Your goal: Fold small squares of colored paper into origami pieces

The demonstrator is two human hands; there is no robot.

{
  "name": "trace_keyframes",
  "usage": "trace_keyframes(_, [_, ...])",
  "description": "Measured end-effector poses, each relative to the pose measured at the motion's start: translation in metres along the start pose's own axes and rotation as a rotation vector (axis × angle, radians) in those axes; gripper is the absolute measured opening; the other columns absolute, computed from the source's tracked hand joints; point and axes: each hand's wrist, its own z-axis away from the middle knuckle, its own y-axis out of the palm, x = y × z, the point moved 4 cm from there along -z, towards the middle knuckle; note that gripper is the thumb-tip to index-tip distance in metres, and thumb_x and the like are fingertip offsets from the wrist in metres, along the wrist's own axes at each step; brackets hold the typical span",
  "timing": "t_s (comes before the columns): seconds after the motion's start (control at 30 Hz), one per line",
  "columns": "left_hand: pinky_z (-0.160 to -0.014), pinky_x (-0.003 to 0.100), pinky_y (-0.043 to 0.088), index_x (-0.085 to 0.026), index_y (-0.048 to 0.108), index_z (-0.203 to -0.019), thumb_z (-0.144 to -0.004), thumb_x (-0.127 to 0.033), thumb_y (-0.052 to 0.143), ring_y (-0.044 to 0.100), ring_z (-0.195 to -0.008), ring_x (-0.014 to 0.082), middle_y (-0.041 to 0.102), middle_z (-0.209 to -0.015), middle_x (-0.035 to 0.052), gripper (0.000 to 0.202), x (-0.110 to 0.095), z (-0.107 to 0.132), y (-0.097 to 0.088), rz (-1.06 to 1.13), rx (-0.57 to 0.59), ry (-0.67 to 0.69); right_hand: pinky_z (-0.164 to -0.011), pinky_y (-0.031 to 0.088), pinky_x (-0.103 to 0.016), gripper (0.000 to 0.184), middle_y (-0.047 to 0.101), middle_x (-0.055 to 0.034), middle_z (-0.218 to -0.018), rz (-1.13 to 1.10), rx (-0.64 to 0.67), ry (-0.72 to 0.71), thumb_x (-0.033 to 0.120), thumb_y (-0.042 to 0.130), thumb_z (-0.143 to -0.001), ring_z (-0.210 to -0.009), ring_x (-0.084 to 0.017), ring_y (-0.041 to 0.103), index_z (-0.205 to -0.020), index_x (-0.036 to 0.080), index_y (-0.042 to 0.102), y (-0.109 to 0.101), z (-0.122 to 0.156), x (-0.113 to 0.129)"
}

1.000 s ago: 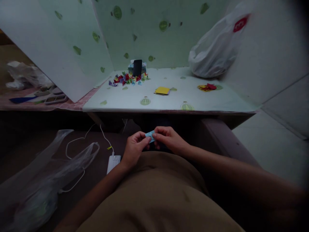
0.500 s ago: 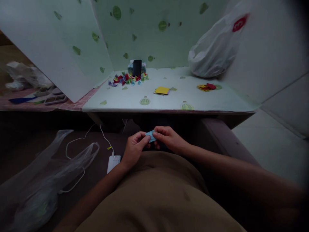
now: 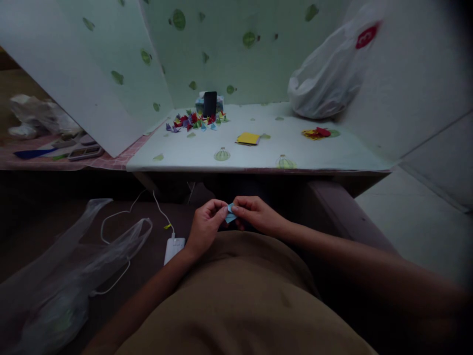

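Note:
Between my two hands is a small piece of light blue origami paper, creased and partly folded, held over my lap below the table's front edge. My left hand pinches its left side between thumb and fingers. From the right, my right hand grips the paper with thumb and bent index finger. The fingertips cover part of the paper, so its full shape is hidden. On the table in front lie a stack of square paper, yellow on top, and a pile of small folded paper cranes in several colours.
A black phone leans on a tissue box behind the cranes. Red and yellow paper pieces lie at the right, near a white plastic bag. A white power bank with a cable and a clear bag rest at my left.
The blue paper has turned a little in my fingers, its lower corner now pointing down. Both hands have shifted slightly and stay close together. The table things have not moved.

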Motion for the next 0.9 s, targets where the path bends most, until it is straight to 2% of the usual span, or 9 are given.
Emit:
trace_keyframes(0.33, [-0.056,0.022,0.043,-0.016,0.062,-0.081,-0.084,-0.035,0.063,0.053,-0.059,0.0103,0.060,-0.070,-0.0011,0.020,0.0038,0.0008,-0.0008,-0.053,0.016,0.044,-0.049,0.044,-0.021,0.037,0.060,0.0013,-0.064,-0.003,-0.010,0.051,0.049,0.067,-0.080,-0.053,-0.008,0.053,-0.073,0.015,0.054,0.0025,0.0002,0.0023])
trace_keyframes(0.67, [-0.057,0.022,0.043,-0.017,0.058,-0.082,-0.088,-0.036,0.057,0.053,-0.061,0.0111,0.058,-0.070,-0.0010,0.020,0.0069,0.0053,0.0040,-0.041,0.065,0.064,-0.050,0.041,-0.022,0.034,0.057,0.0007,-0.066,0.123,0.018,0.005,0.047,0.054,-0.089,-0.052,-0.008,0.050,-0.074,0.016,0.052,0.0027,0.0009,-0.0004])
trace_keyframes(0.9, [-0.057,0.023,0.044,-0.016,0.058,-0.083,-0.090,-0.035,0.056,0.053,-0.062,0.0112,0.057,-0.072,-0.0007,0.020,0.0084,0.0052,0.0027,-0.028,0.055,0.064,-0.051,0.044,-0.022,0.033,0.056,0.0011,-0.067,0.052,0.005,0.027,0.047,0.057,-0.086,-0.056,-0.009,0.053,-0.076,0.017,0.051,0.0025,0.0004,-0.0003])
